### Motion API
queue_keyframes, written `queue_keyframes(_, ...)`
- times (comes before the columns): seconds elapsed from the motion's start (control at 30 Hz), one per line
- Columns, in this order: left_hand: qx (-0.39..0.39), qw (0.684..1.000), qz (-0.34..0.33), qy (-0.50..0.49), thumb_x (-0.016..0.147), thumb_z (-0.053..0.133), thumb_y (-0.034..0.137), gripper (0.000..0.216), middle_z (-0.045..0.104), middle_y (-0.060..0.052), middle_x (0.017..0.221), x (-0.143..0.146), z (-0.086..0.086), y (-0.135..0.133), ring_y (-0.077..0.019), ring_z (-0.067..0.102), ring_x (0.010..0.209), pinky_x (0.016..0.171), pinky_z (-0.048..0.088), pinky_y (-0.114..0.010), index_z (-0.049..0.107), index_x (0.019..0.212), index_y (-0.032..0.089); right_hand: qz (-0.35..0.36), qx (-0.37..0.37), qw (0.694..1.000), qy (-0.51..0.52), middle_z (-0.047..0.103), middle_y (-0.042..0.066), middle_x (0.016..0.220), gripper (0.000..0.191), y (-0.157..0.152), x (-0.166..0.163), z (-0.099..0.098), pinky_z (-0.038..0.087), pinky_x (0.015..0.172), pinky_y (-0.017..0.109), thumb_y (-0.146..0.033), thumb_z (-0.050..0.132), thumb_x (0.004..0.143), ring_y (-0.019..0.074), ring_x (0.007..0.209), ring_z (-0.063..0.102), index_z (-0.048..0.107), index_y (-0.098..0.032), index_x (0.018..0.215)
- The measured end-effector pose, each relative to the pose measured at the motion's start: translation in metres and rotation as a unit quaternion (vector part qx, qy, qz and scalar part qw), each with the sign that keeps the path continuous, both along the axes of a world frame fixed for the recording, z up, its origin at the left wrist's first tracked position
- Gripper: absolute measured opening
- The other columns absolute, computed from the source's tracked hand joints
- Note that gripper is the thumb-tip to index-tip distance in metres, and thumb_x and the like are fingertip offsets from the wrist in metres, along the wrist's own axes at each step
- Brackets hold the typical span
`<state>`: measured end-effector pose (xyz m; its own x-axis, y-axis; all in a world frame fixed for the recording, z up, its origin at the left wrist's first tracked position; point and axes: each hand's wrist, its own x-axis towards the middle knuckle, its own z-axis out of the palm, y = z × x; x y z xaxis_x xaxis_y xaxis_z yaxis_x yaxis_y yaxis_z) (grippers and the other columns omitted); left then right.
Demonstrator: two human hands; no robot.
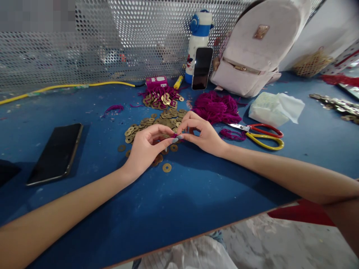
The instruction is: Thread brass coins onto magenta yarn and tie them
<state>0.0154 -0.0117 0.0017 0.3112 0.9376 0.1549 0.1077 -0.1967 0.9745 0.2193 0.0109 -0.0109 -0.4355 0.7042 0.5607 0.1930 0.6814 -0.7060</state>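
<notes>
Both forearms were bare, with no sleeves reaching the wrists or elbows in view. No watch, bracelet or ring showed on either arm or on the left hand [144, 149] or the right hand [203, 134]. The fingernails were long and painted a pale grey-blue, clearest on the left hand's fingertips [175, 140]. Light, whitish clothing showed at the bottom edge below the arms.

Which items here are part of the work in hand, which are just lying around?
In use: left hand and right hand pinching a magenta thread piece; pile of round brass holed coins; heap of magenta yarn; red-and-yellow-handled scissors.

Lying about: flat black phone; propped black phone; white-and-blue bottle; pale pink backpack; white tissue pack.
</notes>
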Motion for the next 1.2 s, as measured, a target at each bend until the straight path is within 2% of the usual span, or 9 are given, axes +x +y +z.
queue_keyframes(0.23,0.012,1.000,-0.001,-0.008,0.075,0.077,0.019,0.018,0.075,-0.006,0.095,0.0001,-0.0032,0.0014,-0.0179,0.071,0.087,0.075,0.057,-0.025,0.069,0.091,0.016,-0.017,-0.003,1.000,0.002,0.050,0.002,0.086,0.014,-0.0008,-0.0005,0.0005,0.041,0.059,0.023,-0.031,0.065,0.091,0.0113,0.075,0.049,0.067,-0.018,0.086)
queue_keyframes(0.4,-0.005,1.000,0.011,-0.008,0.076,0.074,0.019,0.015,0.075,-0.005,0.089,0.0010,-0.0011,-0.0002,-0.0147,0.069,0.074,0.063,0.056,-0.022,0.071,0.090,0.016,-0.022,0.004,1.000,0.003,0.050,0.002,0.086,0.010,-0.0015,-0.0008,0.0007,0.042,0.060,0.024,-0.027,0.066,0.090,0.0123,0.077,0.049,0.067,-0.018,0.086)
queue_keyframes(0.53,-0.028,0.999,0.026,-0.011,0.077,0.073,0.020,0.015,0.072,-0.003,0.079,0.0000,-0.0006,-0.0015,-0.0093,0.062,0.056,0.049,0.050,-0.017,0.072,0.091,0.015,-0.029,0.006,1.000,-0.004,0.049,0.002,0.086,0.005,-0.0020,-0.0010,0.0004,0.043,0.060,0.025,-0.023,0.066,0.090,0.0130,0.078,0.049,0.067,-0.019,0.086)
queue_keyframes(0.63,-0.040,0.999,0.030,-0.005,0.078,0.072,0.021,0.016,0.070,-0.002,0.075,-0.0010,-0.0010,-0.0018,-0.0089,0.059,0.053,0.042,0.045,-0.016,0.072,0.093,0.016,-0.040,0.014,0.999,-0.012,0.049,0.002,0.086,0.003,-0.0027,-0.0014,0.0006,0.043,0.061,0.025,-0.020,0.066,0.089,0.0130,0.078,0.049,0.067,-0.019,0.086)
queue_keyframes(0.83,-0.030,0.999,0.027,-0.011,0.076,0.073,0.020,0.014,0.070,-0.002,0.075,0.0001,0.0001,-0.0016,-0.0080,0.060,0.055,0.048,0.049,-0.016,0.072,0.090,0.015,-0.045,0.040,0.998,-0.019,0.049,0.001,0.087,0.002,-0.0042,-0.0020,0.0010,0.045,0.064,0.026,-0.017,0.066,0.088,0.0128,0.079,0.050,0.067,-0.019,0.087)
queue_keyframes(1.1,-0.055,0.998,0.027,-0.009,0.077,0.074,0.027,0.016,0.065,-0.001,0.067,-0.0005,0.0007,-0.0030,-0.0099,0.058,0.050,0.036,0.041,-0.016,0.070,0.089,0.017,-0.035,0.048,0.998,-0.020,0.051,0.002,0.088,0.002,-0.0060,-0.0021,0.0019,0.045,0.067,0.027,-0.019,0.065,0.090,0.0131,0.079,0.050,0.066,-0.019,0.089)
queue_keyframes(1.2,-0.054,0.998,0.033,-0.011,0.078,0.074,0.027,0.015,0.064,0.000,0.065,-0.0001,0.0010,-0.0030,-0.0084,0.056,0.049,0.038,0.042,-0.015,0.071,0.088,0.017,-0.033,0.049,0.998,-0.019,0.052,0.003,0.088,0.006,-0.0068,-0.0022,0.0032,0.044,0.066,0.027,-0.024,0.064,0.091,0.0135,0.079,0.050,0.066,-0.018,0.090)
